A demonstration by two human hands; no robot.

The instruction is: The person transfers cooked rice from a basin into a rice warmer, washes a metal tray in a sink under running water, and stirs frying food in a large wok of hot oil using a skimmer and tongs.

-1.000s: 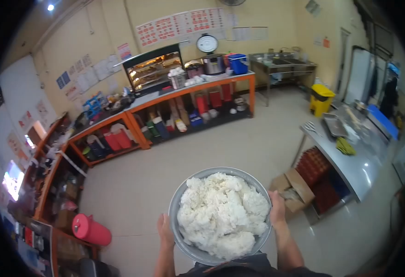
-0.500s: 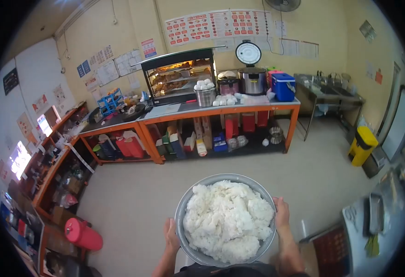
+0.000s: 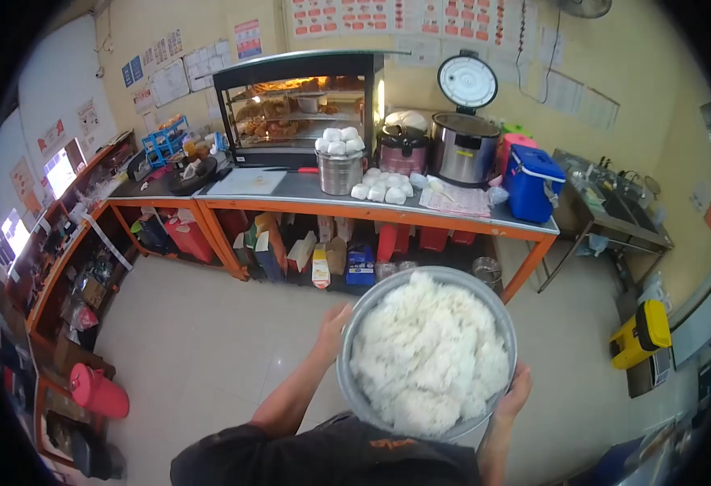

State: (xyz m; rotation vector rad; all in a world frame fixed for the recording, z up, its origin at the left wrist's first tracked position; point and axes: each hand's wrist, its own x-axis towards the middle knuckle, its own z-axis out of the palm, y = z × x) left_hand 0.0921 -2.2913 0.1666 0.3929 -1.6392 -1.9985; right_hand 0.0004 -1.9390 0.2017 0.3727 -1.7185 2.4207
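Carried nearer the counter (image 3: 372,209), a metal basin (image 3: 491,301) of cooked rice (image 3: 428,348) hung before it, left hand (image 3: 336,321) and right hand (image 3: 517,390) half-curled around its sides; the carrying step seemingly demanded level support next.

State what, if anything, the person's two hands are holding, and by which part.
A metal bowl of white rice, held at opposite sides by left hand and right hand.

Yel. bin (image 3: 640,336) nr. sink (image 3: 615,219)
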